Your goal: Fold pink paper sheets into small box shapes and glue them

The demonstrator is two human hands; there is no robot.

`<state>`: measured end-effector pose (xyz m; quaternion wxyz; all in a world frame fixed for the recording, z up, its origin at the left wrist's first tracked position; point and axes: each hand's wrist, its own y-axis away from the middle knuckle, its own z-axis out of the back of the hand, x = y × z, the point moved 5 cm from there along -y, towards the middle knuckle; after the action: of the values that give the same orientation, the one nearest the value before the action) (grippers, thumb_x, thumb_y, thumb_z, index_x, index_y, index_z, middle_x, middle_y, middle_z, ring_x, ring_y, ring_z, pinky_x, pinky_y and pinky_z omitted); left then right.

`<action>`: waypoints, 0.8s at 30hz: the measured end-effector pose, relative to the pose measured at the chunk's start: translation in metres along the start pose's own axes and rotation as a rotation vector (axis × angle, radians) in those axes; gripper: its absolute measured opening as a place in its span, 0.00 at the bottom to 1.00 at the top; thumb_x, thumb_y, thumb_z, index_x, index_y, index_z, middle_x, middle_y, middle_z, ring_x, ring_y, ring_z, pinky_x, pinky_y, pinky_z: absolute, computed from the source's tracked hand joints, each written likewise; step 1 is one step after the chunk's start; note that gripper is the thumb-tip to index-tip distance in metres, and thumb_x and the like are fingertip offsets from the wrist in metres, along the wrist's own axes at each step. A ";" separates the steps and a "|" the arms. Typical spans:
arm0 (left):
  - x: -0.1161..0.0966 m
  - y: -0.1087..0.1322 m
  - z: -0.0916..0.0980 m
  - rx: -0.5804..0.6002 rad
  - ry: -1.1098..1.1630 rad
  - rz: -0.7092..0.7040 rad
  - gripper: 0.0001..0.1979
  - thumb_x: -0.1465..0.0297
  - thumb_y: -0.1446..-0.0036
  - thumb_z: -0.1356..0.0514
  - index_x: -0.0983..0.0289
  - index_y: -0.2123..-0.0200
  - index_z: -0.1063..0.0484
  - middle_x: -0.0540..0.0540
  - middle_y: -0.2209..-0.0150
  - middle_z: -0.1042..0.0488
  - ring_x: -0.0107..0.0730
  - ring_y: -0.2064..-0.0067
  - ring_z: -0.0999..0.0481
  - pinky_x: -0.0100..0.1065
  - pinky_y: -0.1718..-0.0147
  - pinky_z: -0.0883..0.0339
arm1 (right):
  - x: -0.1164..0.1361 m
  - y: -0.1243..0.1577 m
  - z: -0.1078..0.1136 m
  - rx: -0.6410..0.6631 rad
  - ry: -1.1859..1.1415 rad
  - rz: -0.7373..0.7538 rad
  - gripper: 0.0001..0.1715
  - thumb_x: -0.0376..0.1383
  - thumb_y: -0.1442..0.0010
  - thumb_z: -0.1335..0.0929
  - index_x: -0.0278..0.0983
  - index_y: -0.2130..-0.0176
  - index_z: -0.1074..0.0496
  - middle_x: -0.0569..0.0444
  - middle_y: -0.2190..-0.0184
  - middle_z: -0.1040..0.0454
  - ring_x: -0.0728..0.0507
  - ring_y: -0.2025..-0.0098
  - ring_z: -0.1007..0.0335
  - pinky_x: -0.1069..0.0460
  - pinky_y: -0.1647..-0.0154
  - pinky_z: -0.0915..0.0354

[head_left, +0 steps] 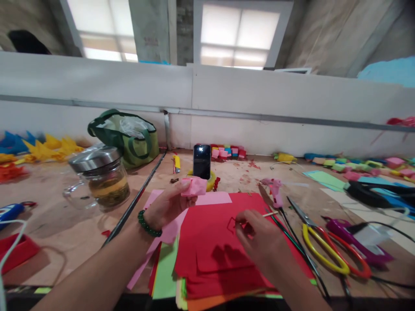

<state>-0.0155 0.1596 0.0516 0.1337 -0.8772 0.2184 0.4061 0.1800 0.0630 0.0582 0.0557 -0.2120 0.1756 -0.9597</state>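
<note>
My left hand, with a green bead bracelet at the wrist, pinches a small pink folded-paper piece above the paper stack. My right hand is over the red paper sheets, its fingertips closed on a thin bent red strip. A pale thin stick shows behind the right hand; whether the fingers touch it I cannot tell. Beyond the left hand a phone stands upright by a yellow tape roll.
To the right lie a pink glue gun, scissors with yellow and red handles and a purple tool. A glass tea mug and green bag stand left. Several small coloured paper blocks sit at the back wall.
</note>
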 end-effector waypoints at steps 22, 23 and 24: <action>0.017 0.012 -0.019 0.264 -0.210 0.015 0.22 0.73 0.52 0.32 0.60 0.53 0.32 0.53 0.61 0.24 0.31 0.64 0.23 0.32 0.62 0.31 | 0.047 -0.019 0.031 -0.183 -0.322 0.091 0.07 0.31 0.41 0.35 0.37 0.71 0.30 0.57 0.75 0.27 0.50 0.75 0.34 0.56 0.74 0.41; 0.016 0.013 -0.021 0.267 -0.215 0.010 0.22 0.73 0.52 0.32 0.60 0.53 0.32 0.53 0.61 0.24 0.31 0.63 0.24 0.32 0.61 0.31 | 0.047 -0.019 0.030 -0.199 -0.313 0.091 0.07 0.31 0.42 0.35 0.37 0.72 0.30 0.57 0.75 0.27 0.50 0.76 0.34 0.56 0.74 0.41; 0.016 0.013 -0.022 0.268 -0.219 0.004 0.21 0.74 0.52 0.32 0.60 0.53 0.31 0.53 0.61 0.24 0.31 0.63 0.24 0.31 0.61 0.32 | 0.047 -0.019 0.030 -0.214 -0.303 0.090 0.07 0.32 0.42 0.35 0.37 0.72 0.30 0.57 0.76 0.26 0.50 0.76 0.34 0.56 0.74 0.41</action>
<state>0.0014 0.1349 0.0526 0.2716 -0.8017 0.2563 0.4668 0.1499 0.0625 0.1080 0.1017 -0.3505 0.2755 -0.8893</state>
